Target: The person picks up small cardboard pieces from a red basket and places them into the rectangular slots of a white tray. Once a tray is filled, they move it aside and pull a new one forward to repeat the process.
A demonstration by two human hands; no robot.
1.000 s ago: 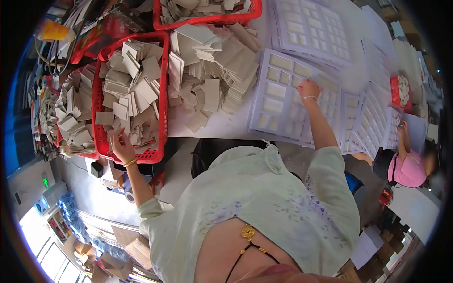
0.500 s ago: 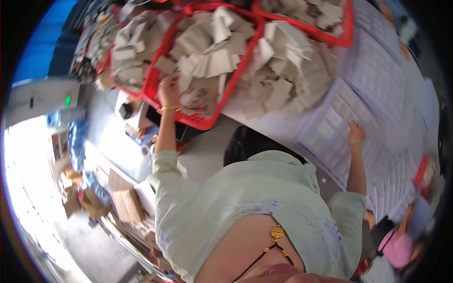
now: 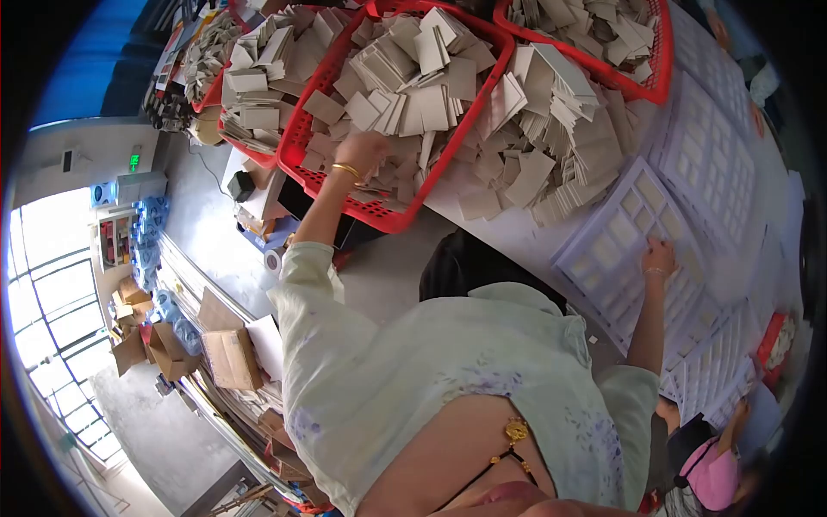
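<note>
My left hand (image 3: 365, 152), with a gold bangle at the wrist, reaches over the near side of a red plastic basket (image 3: 385, 217). It touches or hovers just above the loose grey cardboard pieces (image 3: 422, 108) heaped inside; its back faces me and hides the fingertips. At the right, my right hand (image 3: 659, 258) rests on a white tray (image 3: 588, 243) divided into rectangular compartments, several holding pale pieces. Its fingers are curled down at the compartments, and whatever they may hold is too small to make out.
Beside the basket, a large pile of cardboard pieces (image 3: 551, 159) lies directly on the white table. Another red basket (image 3: 659, 77) stands behind it. More compartment trays (image 3: 711, 151) overlap at the right. A person in a pink top (image 3: 717, 478) is at the lower right. Cardboard boxes (image 3: 231, 358) stand at left.
My left hand has moved right, from the basket's left edge to over the pieces inside. My right hand stays at the tray, with its fingers more curled. The whole view has shifted slightly.
</note>
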